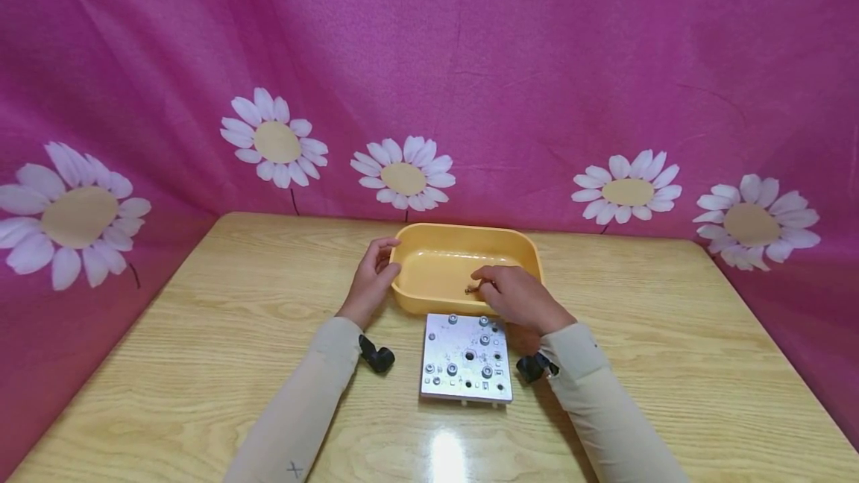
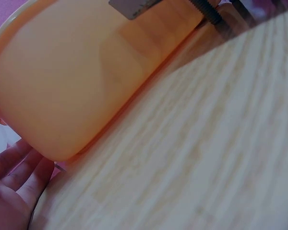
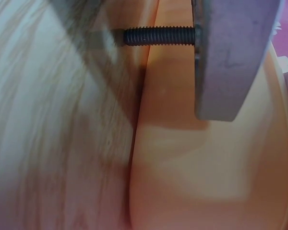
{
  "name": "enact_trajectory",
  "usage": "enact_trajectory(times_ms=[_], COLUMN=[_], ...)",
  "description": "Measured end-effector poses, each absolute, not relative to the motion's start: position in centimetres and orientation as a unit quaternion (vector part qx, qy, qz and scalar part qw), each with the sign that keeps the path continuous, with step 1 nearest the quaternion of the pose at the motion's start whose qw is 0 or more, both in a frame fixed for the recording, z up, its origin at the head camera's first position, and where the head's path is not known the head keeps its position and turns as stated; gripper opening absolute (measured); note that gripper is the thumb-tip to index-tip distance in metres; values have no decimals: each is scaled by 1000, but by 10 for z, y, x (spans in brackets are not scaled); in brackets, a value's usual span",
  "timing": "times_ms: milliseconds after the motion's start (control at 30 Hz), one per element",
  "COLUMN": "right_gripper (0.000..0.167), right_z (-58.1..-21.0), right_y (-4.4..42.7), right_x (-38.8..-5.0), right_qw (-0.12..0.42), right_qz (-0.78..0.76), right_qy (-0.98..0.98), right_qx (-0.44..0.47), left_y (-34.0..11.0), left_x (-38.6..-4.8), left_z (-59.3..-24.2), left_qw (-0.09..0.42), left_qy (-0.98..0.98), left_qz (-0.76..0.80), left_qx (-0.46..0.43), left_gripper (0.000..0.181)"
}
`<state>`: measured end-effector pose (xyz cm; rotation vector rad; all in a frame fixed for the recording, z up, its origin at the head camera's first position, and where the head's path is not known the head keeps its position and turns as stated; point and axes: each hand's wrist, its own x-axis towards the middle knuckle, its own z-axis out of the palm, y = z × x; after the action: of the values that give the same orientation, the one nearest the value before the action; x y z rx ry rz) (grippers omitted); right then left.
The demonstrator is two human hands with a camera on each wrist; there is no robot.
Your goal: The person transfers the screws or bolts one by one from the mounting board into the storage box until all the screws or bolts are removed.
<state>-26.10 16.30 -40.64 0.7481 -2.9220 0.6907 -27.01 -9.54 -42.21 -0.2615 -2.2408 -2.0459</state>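
My left hand (image 1: 370, 278) is at the left end of a yellow plastic basin (image 1: 463, 229), its thumb and fingertips against the rim. In the left wrist view, the fingers (image 2: 24, 167) lie along the basin's outer wall. My right hand (image 1: 520, 295) reaches over the near rim into the basin, fingers bent downward. Small dark metal pieces (image 1: 468, 291), perhaps screws, show at its fingertips; whether they are pinched or lie on the basin floor is unclear. A square metal plate (image 1: 463, 352) with holes and several socket-head screws stands in front of the basin, between my forearms.
The plate is raised above the wooden table (image 1: 637, 304); a threaded screw (image 3: 158, 36) sticks out beneath it. Its far edge is close to the basin's near wall. A pink curtain (image 1: 510, 80) with daisies hangs behind and beside the table.
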Motion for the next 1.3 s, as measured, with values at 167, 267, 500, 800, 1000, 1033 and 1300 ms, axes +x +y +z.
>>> enact_trajectory(times_ms=[167, 267, 500, 800, 1000, 1033, 1300], right_gripper=[29, 28, 23, 25, 23, 23, 24], right_z=[-406, -406, -406, -390, -372, -369, -349], right_y=[163, 163, 164, 163, 156, 155, 145], right_x=[-260, -261, -262, -254, -243, -240, -220], right_qw=[13, 15, 34, 39, 49, 46, 6], right_qz=[230, 237, 281, 306, 282, 279, 259], right_qy=[-944, -943, -926, -916, -915, -916, -917], right_qx=[236, 234, 249, 256, 283, 285, 302], left_y=[-96, -96, -96, -95, -96, -96, -96], left_x=[-270, -270, -270, -270, -271, -271, -272], left_z=[-423, -423, -424, -424, -424, -425, -426], left_qw=[48, 49, 50, 55, 56, 57, 57], left_qy=[-733, -731, -731, -733, -737, -737, -734], left_qz=[-673, -674, -674, -672, -668, -668, -670], left_qx=[-90, -94, -92, -91, -88, -89, -92], left_gripper=[45, 45, 45, 44, 44, 44, 44])
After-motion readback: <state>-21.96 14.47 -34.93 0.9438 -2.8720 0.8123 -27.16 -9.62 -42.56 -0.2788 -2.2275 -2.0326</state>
